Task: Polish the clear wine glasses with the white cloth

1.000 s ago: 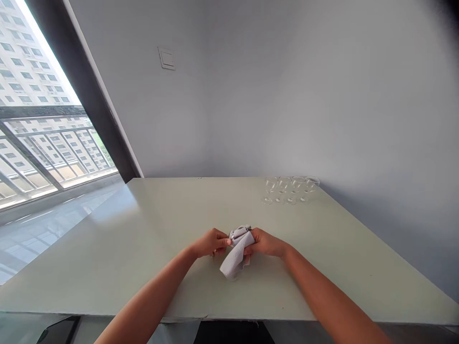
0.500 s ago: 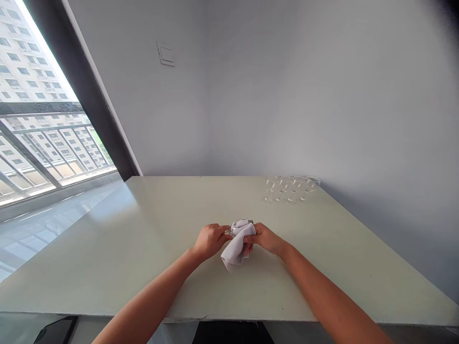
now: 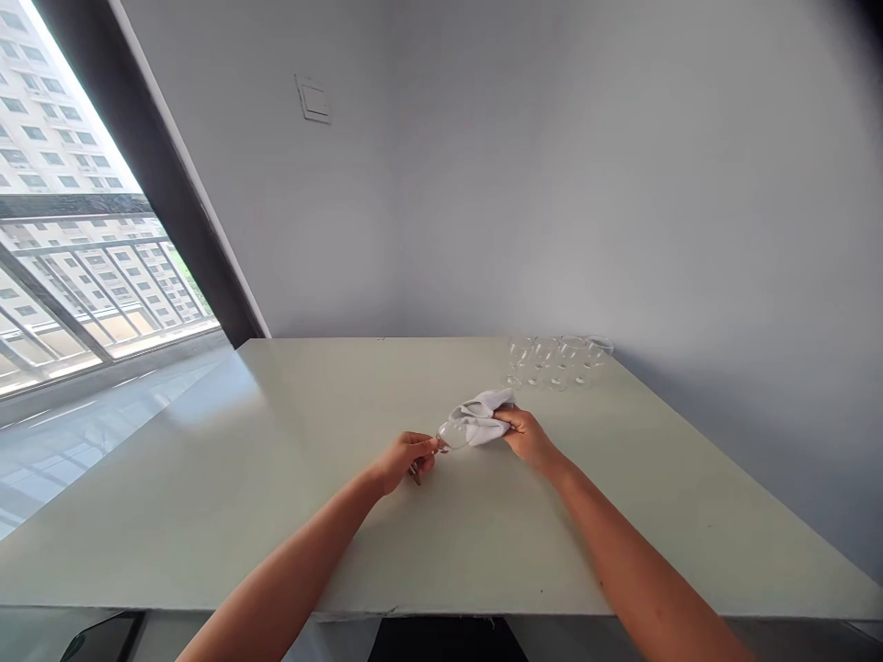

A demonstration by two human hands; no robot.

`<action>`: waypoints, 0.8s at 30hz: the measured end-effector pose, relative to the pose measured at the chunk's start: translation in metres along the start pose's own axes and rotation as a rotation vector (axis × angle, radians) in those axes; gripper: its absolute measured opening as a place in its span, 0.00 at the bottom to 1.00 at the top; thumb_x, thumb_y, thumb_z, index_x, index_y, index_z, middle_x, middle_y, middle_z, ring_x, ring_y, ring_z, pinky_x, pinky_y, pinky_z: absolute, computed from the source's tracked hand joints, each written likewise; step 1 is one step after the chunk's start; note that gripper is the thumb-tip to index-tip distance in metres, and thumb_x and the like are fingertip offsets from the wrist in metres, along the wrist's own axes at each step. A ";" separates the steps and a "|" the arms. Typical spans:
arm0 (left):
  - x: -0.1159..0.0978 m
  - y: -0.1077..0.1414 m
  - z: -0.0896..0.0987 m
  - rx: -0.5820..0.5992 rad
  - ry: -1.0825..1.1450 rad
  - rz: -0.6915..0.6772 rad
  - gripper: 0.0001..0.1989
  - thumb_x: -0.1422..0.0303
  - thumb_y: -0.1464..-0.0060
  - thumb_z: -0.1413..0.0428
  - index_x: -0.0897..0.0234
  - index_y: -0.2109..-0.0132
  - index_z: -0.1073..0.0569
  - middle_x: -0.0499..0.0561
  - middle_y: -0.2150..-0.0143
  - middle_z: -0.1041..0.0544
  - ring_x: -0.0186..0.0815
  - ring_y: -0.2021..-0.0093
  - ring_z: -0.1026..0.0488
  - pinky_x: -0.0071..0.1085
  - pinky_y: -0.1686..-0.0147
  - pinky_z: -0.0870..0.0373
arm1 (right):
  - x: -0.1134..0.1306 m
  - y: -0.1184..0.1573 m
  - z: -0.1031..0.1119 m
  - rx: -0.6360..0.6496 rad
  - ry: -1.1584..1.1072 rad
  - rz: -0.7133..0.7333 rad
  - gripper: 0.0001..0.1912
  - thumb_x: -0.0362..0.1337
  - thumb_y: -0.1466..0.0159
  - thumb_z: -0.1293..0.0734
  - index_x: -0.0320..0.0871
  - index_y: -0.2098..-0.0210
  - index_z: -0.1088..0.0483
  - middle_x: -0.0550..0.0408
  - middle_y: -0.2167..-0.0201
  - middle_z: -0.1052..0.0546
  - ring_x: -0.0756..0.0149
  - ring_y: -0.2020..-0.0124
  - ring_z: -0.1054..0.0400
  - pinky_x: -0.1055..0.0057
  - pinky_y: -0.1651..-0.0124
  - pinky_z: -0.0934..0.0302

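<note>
Glass (image 3: pixel 452 435) tilts in the left hand (image 3: pixel 403 459), whose grip pinches its stem end over the middle of the worktop (image 3: pixel 310 460), bowl towards two o'clock. The right hand (image 3: pixel 528 439) has its grip closed on a cloth (image 3: pixel 487 428) bunched against the bowl. Four more glasses (image 3: pixel 546 348) stand at one o'clock, near the worktop's far edge.

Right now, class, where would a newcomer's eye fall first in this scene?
First comes the crumpled white cloth below centre, in the grip of the right hand, against a clear glass goblet that the left hand holds. Next, four clear stemmed glasses stand upright toward the far right corner of the pale-green tabletop. A bright, dark-framed window takes the far left.
</note>
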State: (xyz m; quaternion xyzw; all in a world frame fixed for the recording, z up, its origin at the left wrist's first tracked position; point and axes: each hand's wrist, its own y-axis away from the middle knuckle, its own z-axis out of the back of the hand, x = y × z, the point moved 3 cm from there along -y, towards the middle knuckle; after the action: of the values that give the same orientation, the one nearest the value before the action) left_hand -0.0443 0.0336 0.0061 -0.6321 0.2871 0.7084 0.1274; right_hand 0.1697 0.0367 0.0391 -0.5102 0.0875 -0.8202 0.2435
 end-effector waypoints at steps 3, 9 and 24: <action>0.000 0.000 0.005 -0.153 -0.120 -0.033 0.21 0.51 0.53 0.52 0.67 0.73 0.33 0.44 0.82 0.40 0.25 0.81 0.45 0.23 0.80 0.47 | 0.010 0.005 -0.004 -0.082 0.220 0.142 0.14 0.36 0.42 0.40 0.47 0.59 0.28 0.52 0.63 0.25 0.56 0.55 0.37 0.56 0.50 0.48; 0.001 0.001 0.000 -0.268 -0.435 -0.069 0.20 0.55 0.49 0.56 0.65 0.78 0.35 0.44 0.83 0.38 0.26 0.82 0.44 0.24 0.78 0.47 | 0.037 0.013 -0.033 0.109 0.295 0.332 0.15 0.39 0.39 0.41 0.48 0.54 0.31 0.52 0.64 0.25 0.54 0.53 0.38 0.53 0.47 0.49; -0.002 0.008 -0.018 -0.608 -1.017 -0.479 0.16 0.66 0.42 0.60 0.63 0.48 0.38 0.52 0.67 0.28 0.35 0.66 0.32 0.30 0.65 0.38 | 0.001 0.007 -0.050 0.000 -1.084 -0.509 0.27 0.55 0.41 0.44 0.41 0.55 0.32 0.45 0.51 0.30 0.55 0.52 0.35 0.57 0.53 0.40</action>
State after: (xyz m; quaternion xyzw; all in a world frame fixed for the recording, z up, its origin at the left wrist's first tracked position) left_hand -0.0328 0.0174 0.0096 -0.2715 -0.1722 0.9216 0.2174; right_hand 0.1274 0.0251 0.0145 -0.8609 -0.1743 -0.4754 0.0494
